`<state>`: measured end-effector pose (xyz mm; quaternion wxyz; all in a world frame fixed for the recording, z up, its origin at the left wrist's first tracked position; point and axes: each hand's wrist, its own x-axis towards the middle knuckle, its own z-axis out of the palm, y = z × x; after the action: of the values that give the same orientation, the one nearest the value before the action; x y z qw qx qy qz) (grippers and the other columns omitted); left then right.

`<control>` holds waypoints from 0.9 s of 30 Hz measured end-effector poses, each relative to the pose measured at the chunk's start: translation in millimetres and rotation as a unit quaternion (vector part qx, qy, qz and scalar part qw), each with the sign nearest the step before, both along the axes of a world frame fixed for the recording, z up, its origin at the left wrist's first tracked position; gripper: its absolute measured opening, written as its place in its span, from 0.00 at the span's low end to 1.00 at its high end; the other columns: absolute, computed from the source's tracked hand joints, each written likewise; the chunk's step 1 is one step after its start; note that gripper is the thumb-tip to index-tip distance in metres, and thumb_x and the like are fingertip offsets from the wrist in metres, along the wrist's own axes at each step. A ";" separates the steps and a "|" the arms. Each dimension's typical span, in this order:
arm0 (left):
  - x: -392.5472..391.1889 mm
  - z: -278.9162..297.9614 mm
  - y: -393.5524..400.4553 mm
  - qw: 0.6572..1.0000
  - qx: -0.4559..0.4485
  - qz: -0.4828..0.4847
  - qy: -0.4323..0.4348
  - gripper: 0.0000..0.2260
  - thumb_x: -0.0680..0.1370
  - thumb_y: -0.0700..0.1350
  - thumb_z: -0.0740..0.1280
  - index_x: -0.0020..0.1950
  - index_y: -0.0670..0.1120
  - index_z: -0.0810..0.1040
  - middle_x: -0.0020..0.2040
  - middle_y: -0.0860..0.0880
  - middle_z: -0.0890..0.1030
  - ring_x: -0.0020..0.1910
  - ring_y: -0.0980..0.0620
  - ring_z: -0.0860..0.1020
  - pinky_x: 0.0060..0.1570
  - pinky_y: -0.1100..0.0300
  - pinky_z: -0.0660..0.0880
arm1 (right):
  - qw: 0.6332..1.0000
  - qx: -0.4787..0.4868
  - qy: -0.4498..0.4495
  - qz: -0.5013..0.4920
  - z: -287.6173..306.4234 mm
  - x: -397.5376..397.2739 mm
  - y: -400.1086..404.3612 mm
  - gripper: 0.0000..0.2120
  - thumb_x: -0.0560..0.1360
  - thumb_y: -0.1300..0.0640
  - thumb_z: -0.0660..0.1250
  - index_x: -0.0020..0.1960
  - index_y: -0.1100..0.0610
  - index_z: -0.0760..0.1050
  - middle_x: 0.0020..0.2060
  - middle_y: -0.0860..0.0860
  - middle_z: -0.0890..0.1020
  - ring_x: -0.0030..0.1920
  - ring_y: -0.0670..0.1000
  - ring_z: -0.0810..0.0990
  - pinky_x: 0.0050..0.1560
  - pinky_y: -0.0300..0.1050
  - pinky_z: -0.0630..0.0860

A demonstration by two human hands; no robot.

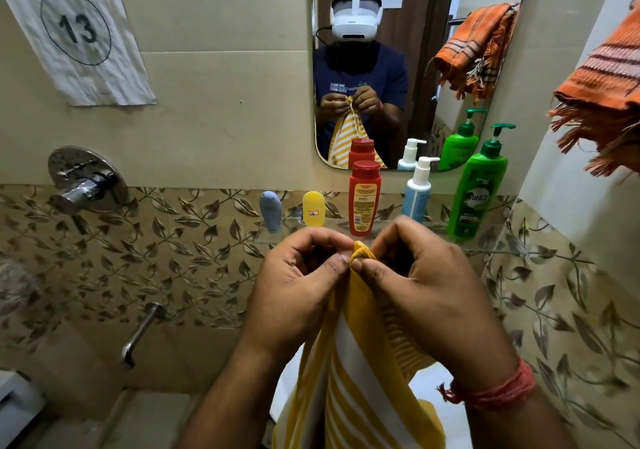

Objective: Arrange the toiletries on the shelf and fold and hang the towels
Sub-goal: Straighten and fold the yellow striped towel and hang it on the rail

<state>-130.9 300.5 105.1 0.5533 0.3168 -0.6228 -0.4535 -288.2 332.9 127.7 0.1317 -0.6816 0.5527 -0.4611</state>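
Note:
A yellow towel with white stripes (349,372) hangs down in front of me. My left hand (298,285) and my right hand (419,282) pinch its top corners together, fingertips almost touching, just in front of the glass shelf (519,251). On the shelf stand a grey-blue tube (271,211), a small yellow bottle (313,207), a red bottle (364,199), a white and blue pump bottle (417,194) and a green pump bottle (479,188). An orange striped towel (602,91) hangs at the upper right.
A mirror (408,67) above the shelf reflects me and the bottles. A chrome shower mixer (85,180) and a spout (140,334) stick out of the tiled wall on the left. A paper sign with the number 13 (76,29) hangs upper left.

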 end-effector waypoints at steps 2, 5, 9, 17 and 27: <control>-0.6 -1.8 -1.1 1.000 0.004 -0.004 0.000 0.09 0.77 0.34 0.69 0.48 0.48 0.83 0.45 0.51 0.86 0.48 0.54 0.84 0.46 0.63 0.80 | 0.999 0.023 0.026 -0.003 1.8 -3.3 -0.6 0.08 0.72 0.49 0.74 0.42 0.47 0.74 0.34 0.45 0.79 0.37 0.42 0.78 0.33 0.36 0.74; -1.0 -5.8 -1.4 1.000 0.002 -0.014 -0.003 0.05 0.77 0.39 0.71 0.48 0.48 0.84 0.47 0.48 0.85 0.50 0.51 0.84 0.48 0.60 0.81 | 0.997 0.025 0.068 -0.013 3.3 -5.7 -1.0 0.07 0.72 0.50 0.72 0.42 0.47 0.73 0.34 0.44 0.78 0.36 0.42 0.78 0.33 0.37 0.73; -5.4 -8.7 -0.6 1.000 0.004 -0.005 -0.017 0.05 0.74 0.44 0.75 0.49 0.48 0.82 0.47 0.49 0.85 0.49 0.52 0.84 0.47 0.61 0.81 | 0.996 0.003 0.088 -0.029 -0.2 -4.7 -4.1 0.07 0.72 0.51 0.71 0.41 0.47 0.73 0.33 0.43 0.77 0.36 0.41 0.77 0.33 0.37 0.73; -12.3 -9.5 -5.6 0.997 0.020 0.054 0.046 0.04 0.78 0.37 0.69 0.47 0.45 0.81 0.42 0.49 0.84 0.43 0.52 0.83 0.43 0.61 0.80 | 0.999 -0.018 0.038 0.034 -10.2 1.8 -8.3 0.10 0.73 0.52 0.73 0.45 0.48 0.72 0.36 0.44 0.79 0.39 0.43 0.79 0.36 0.38 0.76; -1.6 5.1 -24.8 0.985 0.025 0.126 0.117 0.07 0.81 0.35 0.64 0.49 0.47 0.78 0.38 0.54 0.83 0.39 0.56 0.81 0.38 0.63 0.80 | 0.991 -0.012 -0.013 0.132 -28.8 1.7 -11.0 0.04 0.73 0.53 0.72 0.48 0.49 0.81 0.40 0.44 0.77 0.43 0.48 0.76 0.41 0.32 0.70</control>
<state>-132.5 275.8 110.1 0.6670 0.3514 -0.4969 -0.4297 -286.5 321.9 98.9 0.1907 -0.7438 0.4508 -0.4551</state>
